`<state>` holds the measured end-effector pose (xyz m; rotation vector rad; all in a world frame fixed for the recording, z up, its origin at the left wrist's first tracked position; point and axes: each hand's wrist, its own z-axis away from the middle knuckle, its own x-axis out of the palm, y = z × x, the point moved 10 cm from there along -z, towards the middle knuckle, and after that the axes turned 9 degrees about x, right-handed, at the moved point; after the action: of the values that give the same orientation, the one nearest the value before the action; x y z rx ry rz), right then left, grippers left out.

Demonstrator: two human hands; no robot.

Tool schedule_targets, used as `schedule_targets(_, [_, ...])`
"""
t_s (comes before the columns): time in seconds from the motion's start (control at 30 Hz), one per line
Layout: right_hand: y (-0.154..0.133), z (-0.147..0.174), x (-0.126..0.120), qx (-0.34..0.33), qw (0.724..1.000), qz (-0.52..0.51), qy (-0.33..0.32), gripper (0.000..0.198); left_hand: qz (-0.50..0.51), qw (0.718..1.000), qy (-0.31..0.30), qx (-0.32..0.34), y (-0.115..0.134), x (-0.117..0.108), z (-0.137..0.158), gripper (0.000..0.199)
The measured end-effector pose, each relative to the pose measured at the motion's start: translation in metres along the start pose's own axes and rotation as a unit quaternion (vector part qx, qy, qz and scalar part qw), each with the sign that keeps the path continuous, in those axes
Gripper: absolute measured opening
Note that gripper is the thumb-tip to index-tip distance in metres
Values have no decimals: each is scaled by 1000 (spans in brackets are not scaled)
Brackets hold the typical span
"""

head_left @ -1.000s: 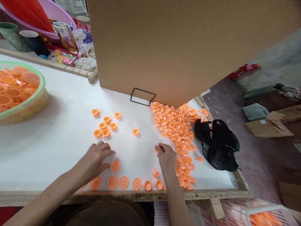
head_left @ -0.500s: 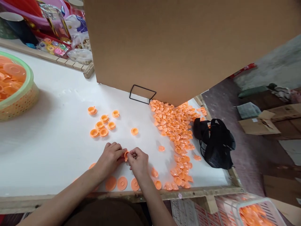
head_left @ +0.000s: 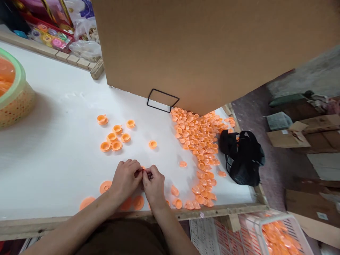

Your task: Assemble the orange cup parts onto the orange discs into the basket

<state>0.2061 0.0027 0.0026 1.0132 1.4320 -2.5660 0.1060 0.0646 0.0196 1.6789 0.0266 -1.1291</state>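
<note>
My left hand [head_left: 126, 179] and my right hand [head_left: 154, 186] meet above the white table, fingertips pinched together. Between them is a small orange toy cup [head_left: 143, 168], mostly covered by the fingers; whether a saucer is joined to it I cannot tell. Flat orange saucers [head_left: 138, 203] lie near the table's front edge, partly under my forearms. Beyond my left hand stand several toy cups seated on saucers [head_left: 117, 145], with one single cup [head_left: 152, 144] apart to their right. Loose orange cups [head_left: 174, 190] lie right of my right hand.
A large pile of orange cups [head_left: 196, 132] spreads along the right side, beside a black bag [head_left: 243, 157]. Behind it rises a big cardboard box [head_left: 186, 53], with a black wire frame [head_left: 163, 100] at its base. A green-rimmed basket [head_left: 21, 76] stands left; a crate [head_left: 257, 230] sits below.
The view has shifted slightly. My hands have drawn closer together and now cover more of the toy cup. The cups and saucers on the table appear unmoved.
</note>
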Motion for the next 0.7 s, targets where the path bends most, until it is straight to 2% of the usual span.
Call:
schedule_targets(0.1, [2,-2,4,12,1000,-12,-21,18,-7,1000,-6,2,0,-1,0,19])
schedule_targets(0.17, [0,-9,-10,3,999,-6,-34,20,-5,999,-9,-40,-12,-10,-2,21])
schedule_targets(0.23, [-3,-18,-51,-31,999,18,30,22,-4,996,14,-88,-32,-32,-1,20])
schedule_targets(0.3, [1,-26,-112,-66,981,66,171,26,2,992,63,-105,-52,-63,9,23])
schedule_targets(0.33, [9,-30,-139,-64,965,105,232,30,-1,991,85,-101,-61,-79,17,27])
schedule_targets(0.37, [17,-37,-155,-58,955,142,254,33,-8,991,97,-92,-69,-92,27,30])
schedule_targets(0.43, [37,-52,-170,-39,953,177,244,36,-27,995,74,-67,-81,-104,50,28])
schedule_targets(0.5, [48,-60,-168,-21,962,163,216,35,-38,999,10,-26,-82,-96,68,22])
schedule_targets(0.57, [50,-58,-155,2,977,99,189,34,-47,998,-35,18,-75,-79,77,18])
schedule_targets(0.63, [48,-52,-131,36,990,-10,136,37,-68,996,-34,53,-61,-65,72,12])
schedule_targets(0.7, [39,-44,-99,66,989,-114,66,35,-87,993,-16,79,-42,-50,56,13])
